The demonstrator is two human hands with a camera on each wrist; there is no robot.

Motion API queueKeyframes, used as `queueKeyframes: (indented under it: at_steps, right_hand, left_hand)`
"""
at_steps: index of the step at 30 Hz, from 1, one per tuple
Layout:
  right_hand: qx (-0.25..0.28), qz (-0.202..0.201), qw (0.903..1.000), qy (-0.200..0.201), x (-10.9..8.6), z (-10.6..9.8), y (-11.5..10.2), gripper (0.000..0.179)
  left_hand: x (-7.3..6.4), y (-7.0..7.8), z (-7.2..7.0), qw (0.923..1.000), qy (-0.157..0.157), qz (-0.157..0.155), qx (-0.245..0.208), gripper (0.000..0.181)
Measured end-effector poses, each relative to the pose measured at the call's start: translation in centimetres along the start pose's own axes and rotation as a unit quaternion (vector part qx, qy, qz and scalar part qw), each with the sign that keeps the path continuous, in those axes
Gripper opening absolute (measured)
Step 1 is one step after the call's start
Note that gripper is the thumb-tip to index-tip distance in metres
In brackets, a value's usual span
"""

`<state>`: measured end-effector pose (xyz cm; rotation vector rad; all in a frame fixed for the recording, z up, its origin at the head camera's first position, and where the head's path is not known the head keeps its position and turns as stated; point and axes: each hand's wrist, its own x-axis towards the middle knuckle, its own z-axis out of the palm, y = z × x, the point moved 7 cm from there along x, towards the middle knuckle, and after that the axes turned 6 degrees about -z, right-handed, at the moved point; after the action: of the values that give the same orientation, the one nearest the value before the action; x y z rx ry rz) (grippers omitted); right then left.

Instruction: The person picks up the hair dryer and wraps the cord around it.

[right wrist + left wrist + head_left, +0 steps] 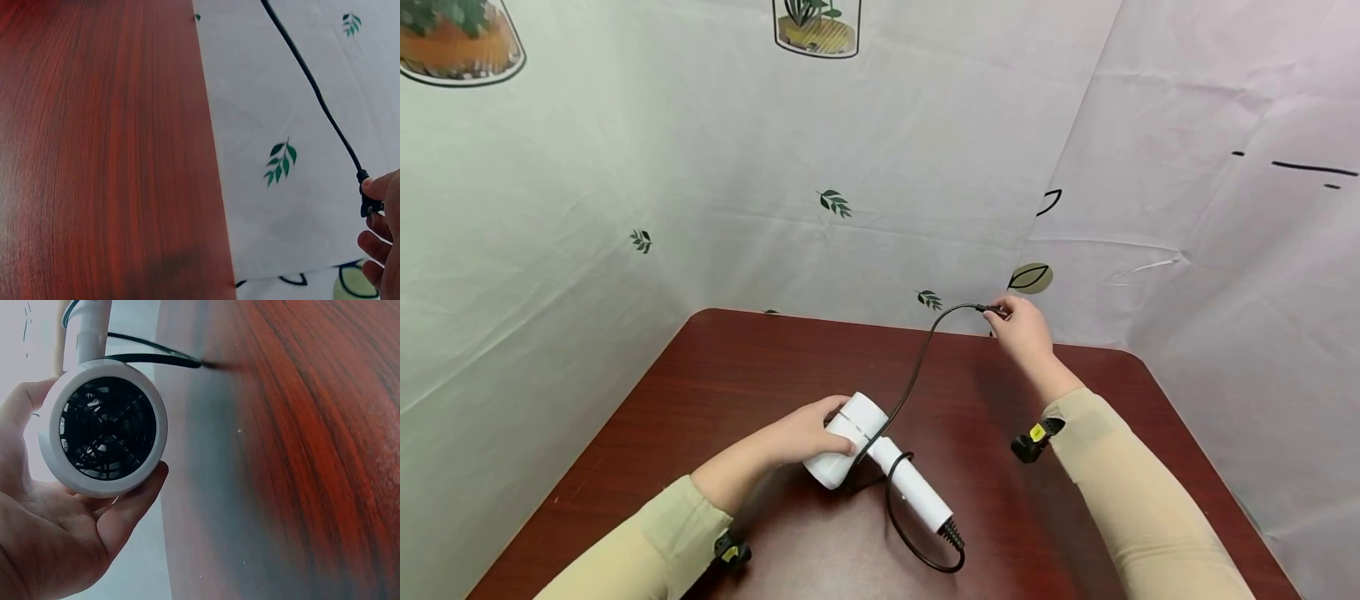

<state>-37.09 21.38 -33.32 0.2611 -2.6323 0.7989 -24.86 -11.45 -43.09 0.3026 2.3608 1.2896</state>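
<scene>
A white hair dryer is held over the table by my left hand, whose fingers and thumb wrap round its barrel. The handle slants toward the lower right. In the left wrist view the dryer's round black grille faces the camera. Its black cord leaves the handle's end, loops across the handle and rises to the right. Near the table's far edge, my right hand pinches the black plug at the cord's end, with the cord hanging in a curve between both hands.
The dark red wood-grain table has rounded far corners. White sheeting printed with leaves and potted plants stands behind it and on both sides. A black device with a yellow label is worn at the right wrist.
</scene>
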Motion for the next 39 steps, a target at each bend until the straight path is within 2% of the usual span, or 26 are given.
queueKeyframes:
  at_steps: [4,14,27,39]
  right_hand:
    - [-0.009,0.021,0.9997,-0.004,-0.1,0.0,1.4,0.032]
    - [-0.012,0.073,0.997,-0.02,-1.1,-0.4,4.6,0.033]
    - [-0.044,0.093,0.9942,-0.034,-1.8,-1.0,7.4,0.035]
    - [-0.047,0.118,0.9909,-0.043,-3.3,-2.1,9.6,0.037]
  left_hand:
    - [0.0,0.0,0.1,0.9999,-0.014,0.004,-0.002,0.077]
    - [-0.2,0.1,-0.1,0.9998,-0.012,0.008,0.014,0.078]
    - [-0.5,0.1,-0.1,0.9985,-0.044,0.032,0.007,0.075]
    - [-0.5,-0.3,-0.1,0.9975,-0.061,0.034,0.011,0.076]
